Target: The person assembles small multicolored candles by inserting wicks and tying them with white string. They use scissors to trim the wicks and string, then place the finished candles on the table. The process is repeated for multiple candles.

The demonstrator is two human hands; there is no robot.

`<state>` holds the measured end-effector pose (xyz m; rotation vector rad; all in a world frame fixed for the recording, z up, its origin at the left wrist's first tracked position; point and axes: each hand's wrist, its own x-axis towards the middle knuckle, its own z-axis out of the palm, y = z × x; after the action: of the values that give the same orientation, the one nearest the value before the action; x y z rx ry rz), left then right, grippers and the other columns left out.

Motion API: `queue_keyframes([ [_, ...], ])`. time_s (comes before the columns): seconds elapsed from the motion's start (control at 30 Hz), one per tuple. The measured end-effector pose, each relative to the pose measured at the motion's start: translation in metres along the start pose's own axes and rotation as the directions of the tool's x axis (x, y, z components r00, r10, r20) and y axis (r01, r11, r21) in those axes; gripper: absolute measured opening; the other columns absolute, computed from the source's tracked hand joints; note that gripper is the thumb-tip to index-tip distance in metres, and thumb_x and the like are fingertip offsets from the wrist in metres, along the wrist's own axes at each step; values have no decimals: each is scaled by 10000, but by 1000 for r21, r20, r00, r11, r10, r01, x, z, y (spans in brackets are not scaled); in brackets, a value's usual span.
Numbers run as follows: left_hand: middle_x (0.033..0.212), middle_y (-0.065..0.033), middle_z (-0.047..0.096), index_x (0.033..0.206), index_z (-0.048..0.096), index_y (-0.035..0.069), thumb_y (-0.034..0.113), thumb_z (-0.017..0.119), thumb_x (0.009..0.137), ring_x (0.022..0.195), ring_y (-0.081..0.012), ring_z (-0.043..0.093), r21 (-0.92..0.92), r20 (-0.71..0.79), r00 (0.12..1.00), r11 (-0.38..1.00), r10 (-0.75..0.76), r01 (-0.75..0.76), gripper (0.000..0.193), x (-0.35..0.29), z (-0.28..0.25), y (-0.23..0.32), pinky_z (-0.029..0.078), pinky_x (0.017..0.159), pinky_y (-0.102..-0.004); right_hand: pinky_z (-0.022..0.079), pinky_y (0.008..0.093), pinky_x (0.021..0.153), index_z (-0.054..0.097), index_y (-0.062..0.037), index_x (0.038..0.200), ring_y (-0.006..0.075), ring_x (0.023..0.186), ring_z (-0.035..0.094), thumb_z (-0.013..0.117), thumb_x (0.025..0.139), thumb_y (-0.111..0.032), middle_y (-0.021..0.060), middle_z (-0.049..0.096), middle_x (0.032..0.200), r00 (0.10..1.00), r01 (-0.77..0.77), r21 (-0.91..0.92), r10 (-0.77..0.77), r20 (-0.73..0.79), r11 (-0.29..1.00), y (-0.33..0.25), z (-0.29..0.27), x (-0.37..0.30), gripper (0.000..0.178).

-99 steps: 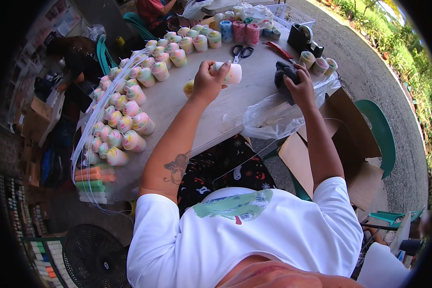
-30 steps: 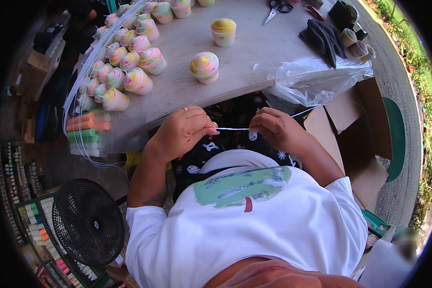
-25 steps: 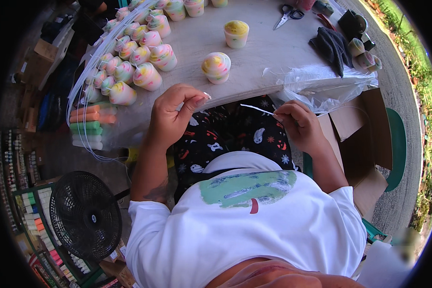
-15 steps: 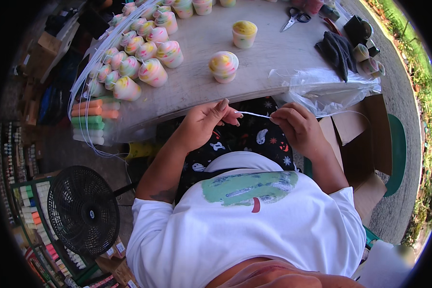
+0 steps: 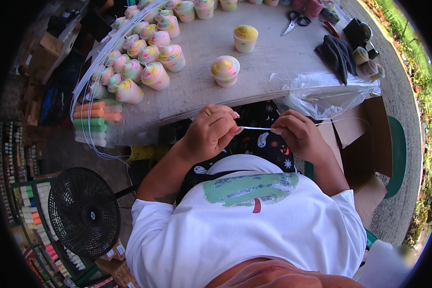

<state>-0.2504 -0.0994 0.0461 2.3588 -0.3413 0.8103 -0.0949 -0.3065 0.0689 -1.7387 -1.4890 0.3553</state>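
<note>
Thin white string [image 5: 257, 128] pinched taut by left hand [image 5: 210, 131], right hand [image 5: 298, 133] — trailing length could be snagged by brown cardboard box [image 5: 378, 139], three o'clock.

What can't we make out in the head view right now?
All in the head view:
Thin white cord: left end, covered by the bare left hand; a middle stretch, covered by the bare right hand.
Far pastel swirl-topped cups: tops, cut off by the upper edge.
Brown open cardboard box: inside, lost in shadow.
</note>
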Motion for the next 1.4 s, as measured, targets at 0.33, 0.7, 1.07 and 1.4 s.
queue_keyframes([
  [0.33, 1139, -166, 586, 1238, 459, -54, 245, 771, 767, 1002, -271, 612, -306, -304, 761, 816, -573, 491, 639, 32, 17, -68, 471, 915, -374, 494, 320, 610, 634, -27, 923, 245, 730, 622, 663, 799, 17, 103, 609, 842, 966, 0, -66, -17, -256, 998, -8, -6, 8, 135],
  [0.7, 1116, -110, 576, 1215, 476, 65, 446, 548, 912, 965, -200, 625, -966, 248, 566, -158, -786, 204, 492, 33, 6, -35, 579, 790, -335, 461, 339, 599, 660, -51, 910, 239, 685, 578, 714, 716, -2, 76, 587, 784, 880, 173, -449, -343, -329, 876, -19, -9, 28, 208],
  [1.07, 1143, -106, 567, 1238, 453, 83, 441, 508, 932, 992, -204, 619, -966, 257, 596, -179, -761, 188, 474, 23, 6, -33, 582, 789, -339, 456, 346, 612, 650, -52, 909, 241, 703, 579, 708, 713, -17, 69, 578, 783, 890, 214, -439, -359, -280, 873, -22, -4, 30, 207],
  [1.4, 1115, -95, 577, 1221, 469, 76, 428, 551, 915, 985, -192, 621, -971, 233, 597, -155, -768, 180, 474, 25, 7, -27, 577, 800, -345, 456, 343, 616, 643, -51, 919, 236, 708, 576, 716, 707, -22, 68, 573, 783, 890, 212, -470, -368, -271, 857, -24, -3, 29, 226],
])
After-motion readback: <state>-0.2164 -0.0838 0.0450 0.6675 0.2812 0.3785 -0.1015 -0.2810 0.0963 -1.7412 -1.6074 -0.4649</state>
